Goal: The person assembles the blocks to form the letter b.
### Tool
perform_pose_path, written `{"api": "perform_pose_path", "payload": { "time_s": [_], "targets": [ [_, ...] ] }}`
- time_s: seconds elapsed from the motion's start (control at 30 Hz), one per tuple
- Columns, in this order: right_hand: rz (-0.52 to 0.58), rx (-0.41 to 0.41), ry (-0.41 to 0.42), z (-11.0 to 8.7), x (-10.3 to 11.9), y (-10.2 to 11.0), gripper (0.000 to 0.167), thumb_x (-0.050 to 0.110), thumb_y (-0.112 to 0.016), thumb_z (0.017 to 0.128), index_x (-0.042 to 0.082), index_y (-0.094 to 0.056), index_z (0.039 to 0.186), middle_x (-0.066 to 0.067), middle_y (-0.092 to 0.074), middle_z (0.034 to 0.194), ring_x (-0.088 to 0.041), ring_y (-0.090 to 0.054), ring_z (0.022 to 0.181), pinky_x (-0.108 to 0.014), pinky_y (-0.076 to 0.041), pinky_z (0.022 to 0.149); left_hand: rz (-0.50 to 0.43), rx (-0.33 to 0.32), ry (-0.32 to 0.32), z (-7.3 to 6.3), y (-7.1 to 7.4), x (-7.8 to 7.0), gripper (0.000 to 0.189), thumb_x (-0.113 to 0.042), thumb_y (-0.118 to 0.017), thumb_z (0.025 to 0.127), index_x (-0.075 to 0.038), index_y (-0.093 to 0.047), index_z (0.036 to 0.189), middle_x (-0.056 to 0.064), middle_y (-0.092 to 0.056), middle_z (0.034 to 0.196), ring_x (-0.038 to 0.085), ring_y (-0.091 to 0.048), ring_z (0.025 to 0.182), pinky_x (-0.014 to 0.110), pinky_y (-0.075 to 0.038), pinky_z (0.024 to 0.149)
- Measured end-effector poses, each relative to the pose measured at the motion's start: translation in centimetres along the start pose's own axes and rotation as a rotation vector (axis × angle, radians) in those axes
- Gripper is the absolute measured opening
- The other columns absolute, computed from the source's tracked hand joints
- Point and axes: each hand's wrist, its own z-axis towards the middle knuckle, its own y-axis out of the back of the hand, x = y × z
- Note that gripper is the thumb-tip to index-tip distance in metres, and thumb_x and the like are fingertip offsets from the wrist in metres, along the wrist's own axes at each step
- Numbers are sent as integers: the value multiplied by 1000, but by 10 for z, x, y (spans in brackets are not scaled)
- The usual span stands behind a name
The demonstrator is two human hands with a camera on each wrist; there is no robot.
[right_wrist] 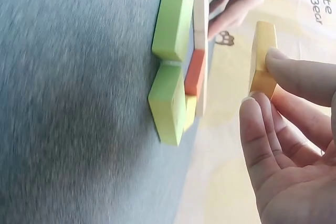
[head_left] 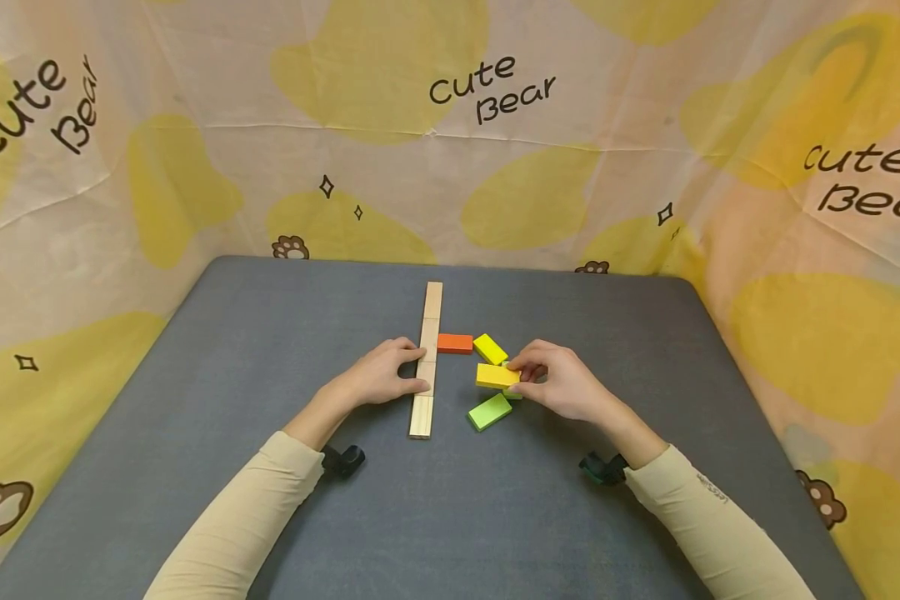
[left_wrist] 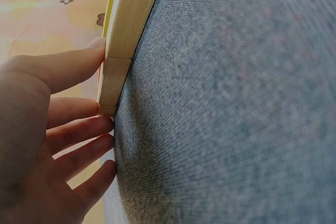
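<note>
A straight row of plain wooden blocks lies end to end on the table. My left hand touches it with thumb and fingertips, its fingers nearly straight in the left wrist view. In my right hand, a yellow block is pinched between thumb and fingers, raised above the table in the right wrist view. An orange block meets the row's right side. Just right of that lies another yellow block. A green block rests nearer me; a second green block is partly hidden under the held one.
The grey cloth-covered table extends around the blocks. Patterned fabric walls stand at the back and both sides. Dark wrist straps show below the sleeves.
</note>
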Motion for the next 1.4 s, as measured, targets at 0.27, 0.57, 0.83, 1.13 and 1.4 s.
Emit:
{"api": "perform_pose_path", "payload": {
  "time_s": [0.27, 0.57, 0.83, 1.13, 1.4],
  "targets": [
    [32, 39, 21, 5, 8, -15, 27, 7, -86, 82, 7, -76, 107, 0, -64, 99, -15, -59, 81, -30, -55, 75, -4, 7, 6, -1, 2, -2, 71, -40, -73, 94, -3, -50, 150, 14, -55, 138, 31, -51, 126, 49, -42, 106],
    [26, 72, 8, 9, 16, -34, 25, 8, -86, 82, 7, -77, 105, 2, -62, 93, -12, -59, 79, -28, -53, 73, 9, 11, 8, 1, 2, -1, 71, -40, -73, 93, -3, -50, 150, 14, -55, 138, 31, -51, 125, 49, -42, 105],
    [-7, 93, 32, 13, 20, -47, 27, 11, -87, 82, 5, -76, 106, 2, -65, 92, -9, -57, 77, -26, -51, 69, 3, 13, 14, 2, 1, 0, 72, -42, -73, 93, -4, -50, 150, 13, -54, 139, 31, -51, 127, 49, -42, 106],
    [-49, 123, -6, 21, 24, -58, 28, 10, -86, 82, 4, -76, 108, 0, -62, 91, -11, -56, 77, -25, -50, 67, 1, 7, 3, 1, 2, 0, 71, -41, -74, 93, -4, -51, 149, 13, -55, 138, 31, -51, 126, 50, -43, 105],
    [-92, 151, -29, 26, 24, -63, 27, 10, -85, 83, 4, -76, 107, 1, -61, 91, -11, -54, 76, -25, -49, 66, 13, 9, 10, 1, 1, -1, 71, -42, -73, 94, -5, -50, 151, 13, -54, 139, 31, -51, 127, 51, -43, 105]
  ]
}}
